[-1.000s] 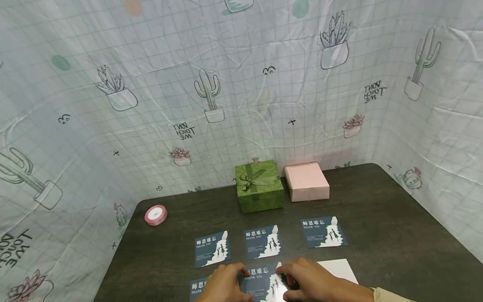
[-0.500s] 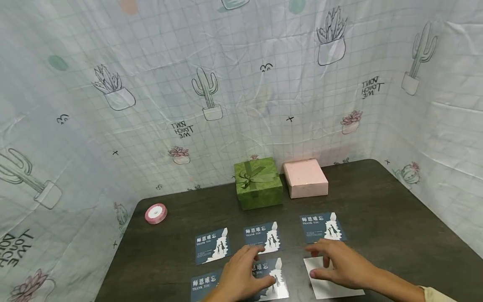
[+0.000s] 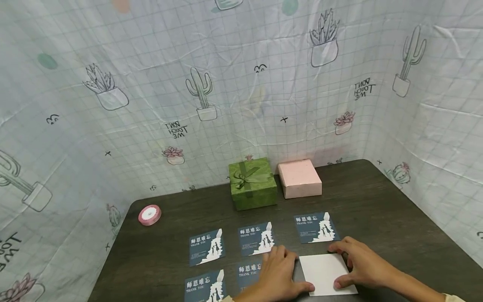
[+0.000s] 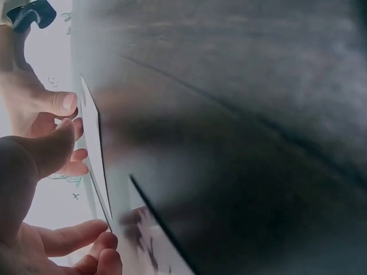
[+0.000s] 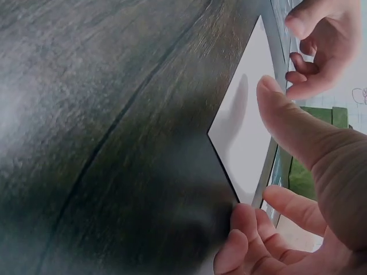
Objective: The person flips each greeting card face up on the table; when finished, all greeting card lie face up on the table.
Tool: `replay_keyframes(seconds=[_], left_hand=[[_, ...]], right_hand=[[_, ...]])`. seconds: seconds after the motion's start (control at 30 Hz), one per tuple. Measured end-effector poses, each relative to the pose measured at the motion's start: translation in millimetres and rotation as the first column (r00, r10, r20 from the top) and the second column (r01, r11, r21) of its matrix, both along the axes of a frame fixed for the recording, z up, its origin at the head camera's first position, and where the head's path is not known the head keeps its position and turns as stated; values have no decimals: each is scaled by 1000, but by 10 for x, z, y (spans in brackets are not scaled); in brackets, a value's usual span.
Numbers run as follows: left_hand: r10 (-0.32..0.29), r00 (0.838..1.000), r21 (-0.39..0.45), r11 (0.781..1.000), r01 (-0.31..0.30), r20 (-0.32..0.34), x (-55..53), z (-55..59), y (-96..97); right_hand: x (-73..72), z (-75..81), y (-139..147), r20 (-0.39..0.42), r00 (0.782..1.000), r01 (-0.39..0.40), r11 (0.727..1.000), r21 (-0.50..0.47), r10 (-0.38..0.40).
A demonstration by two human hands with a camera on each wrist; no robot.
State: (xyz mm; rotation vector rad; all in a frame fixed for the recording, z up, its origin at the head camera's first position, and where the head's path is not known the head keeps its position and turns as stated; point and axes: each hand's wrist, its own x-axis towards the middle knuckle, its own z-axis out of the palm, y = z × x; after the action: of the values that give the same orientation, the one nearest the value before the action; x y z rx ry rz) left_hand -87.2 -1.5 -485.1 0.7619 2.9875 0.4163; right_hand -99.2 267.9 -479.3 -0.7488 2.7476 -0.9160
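Observation:
A white square card [image 3: 324, 273] lies flat on the dark table, its blank side up. At its left edge is my left hand [image 3: 278, 274], thumb tip over the lower left corner and fingers spread by the upper left. My right hand [image 3: 362, 264] is at the opposite edge, thumb above the card and fingertips right at the side, as the right wrist view shows. Under my left forearm and hand, a blue thank-you card [image 3: 247, 274] is partly hidden. Another blue card [image 3: 205, 287] lies left of it, cut off by the view's bottom edge.
Three more blue thank-you cards [image 3: 206, 247] form a row behind. Farther back stand a green gift box [image 3: 253, 184] with a bow and a pink box [image 3: 300, 179]. A pink ribbon spool [image 3: 149, 215] lies at the back left. Patterned cloth hangs around the table.
Both hands have left the middle blue card and moved right to the white card, the right hand first. The white card is now turned straighter, beside the blue cards.

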Motion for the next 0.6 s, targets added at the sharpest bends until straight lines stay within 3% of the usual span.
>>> replay_keyframes(seconds=[0.27,0.5,0.6], left_hand=[[32,999,-44,998,-33,-26,-19,-29,82],[35,999,-40,999,-34,12,-57,-13,126],[39,999,-48,998,-38,25,-77,-7,148]], right_hand=[[-32,-2,18,23,1000,-14,1000,-1,14],[-61,14,47,40,996,75,987,144,-82],[-73,-15,40,75,992,86,985,147,-98]])
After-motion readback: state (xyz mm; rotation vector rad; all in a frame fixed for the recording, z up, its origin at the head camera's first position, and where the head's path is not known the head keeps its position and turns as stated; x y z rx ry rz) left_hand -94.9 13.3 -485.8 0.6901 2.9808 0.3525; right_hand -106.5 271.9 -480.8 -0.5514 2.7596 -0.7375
